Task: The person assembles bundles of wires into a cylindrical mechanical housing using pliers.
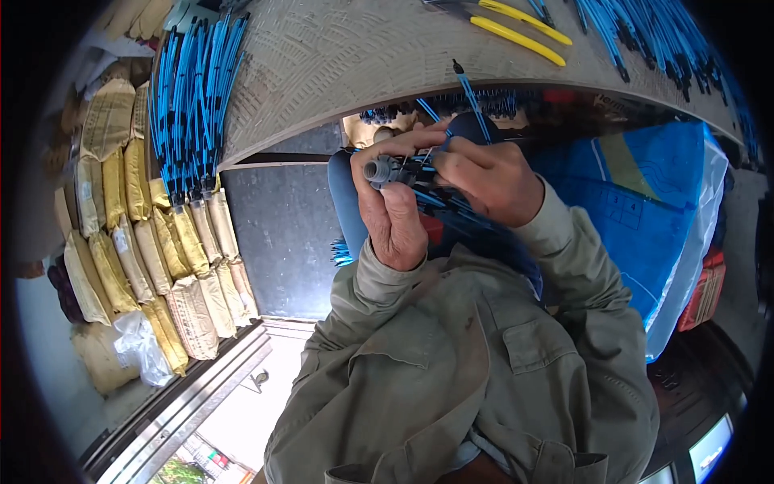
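Note:
Over my lap, my left hand (pixel 390 216) is closed around a grey threaded cable connector (pixel 377 170), its round open end facing up and left. Dark, thin parts run from the connector toward my right hand (pixel 493 179), whose fingers are pinched together just beside it. What those fingertips hold is hidden. A blue cable with a black tip (pixel 471 95) sticks up behind my right hand, across the table's near edge. More dark and blue strands (pixel 447 203) hang below both hands, partly covered by them.
The worktable (pixel 339 60) curves across the top, bearing yellow-handled pliers (pixel 520 32) and blue cable bundles (pixel 653 40). Another cable bundle (pixel 197 105) hangs over its left edge. Stacked paper-wrapped packages (pixel 153 250) stand at left. A blue plastic-covered box (pixel 637 210) is close on my right.

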`<state>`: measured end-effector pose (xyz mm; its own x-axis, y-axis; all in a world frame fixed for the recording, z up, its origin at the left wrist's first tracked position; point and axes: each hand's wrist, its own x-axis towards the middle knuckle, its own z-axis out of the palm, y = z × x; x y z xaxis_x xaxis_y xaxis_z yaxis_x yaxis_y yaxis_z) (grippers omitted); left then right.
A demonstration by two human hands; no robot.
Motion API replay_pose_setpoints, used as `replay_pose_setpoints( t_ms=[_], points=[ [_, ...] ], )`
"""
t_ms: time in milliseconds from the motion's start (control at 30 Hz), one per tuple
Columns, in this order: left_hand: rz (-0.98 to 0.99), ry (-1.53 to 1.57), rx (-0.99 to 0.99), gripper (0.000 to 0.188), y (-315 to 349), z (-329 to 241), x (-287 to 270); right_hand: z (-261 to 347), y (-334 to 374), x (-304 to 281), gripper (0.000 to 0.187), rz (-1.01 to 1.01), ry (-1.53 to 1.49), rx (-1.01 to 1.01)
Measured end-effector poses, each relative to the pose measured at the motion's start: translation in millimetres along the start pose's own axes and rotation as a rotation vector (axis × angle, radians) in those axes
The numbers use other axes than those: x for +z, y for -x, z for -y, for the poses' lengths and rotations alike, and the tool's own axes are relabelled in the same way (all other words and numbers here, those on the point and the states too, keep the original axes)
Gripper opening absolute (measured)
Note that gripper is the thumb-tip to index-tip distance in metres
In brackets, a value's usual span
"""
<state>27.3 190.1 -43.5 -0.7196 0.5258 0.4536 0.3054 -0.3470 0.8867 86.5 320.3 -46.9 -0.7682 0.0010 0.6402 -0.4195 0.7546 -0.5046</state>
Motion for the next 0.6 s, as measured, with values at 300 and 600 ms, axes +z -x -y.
replay_pose_setpoints(
  t_ms=[300,600],
  points=[
    [-0.045,-0.095,0.038,0.047,5,0,5,-8,0,2,0.013,0.073,0.018,-0.136],
    [-0.052,-0.184,0.062,0.029,9,-10,17,8,10,-11,0.014,0.051,0.059,-0.089]
  ],
)
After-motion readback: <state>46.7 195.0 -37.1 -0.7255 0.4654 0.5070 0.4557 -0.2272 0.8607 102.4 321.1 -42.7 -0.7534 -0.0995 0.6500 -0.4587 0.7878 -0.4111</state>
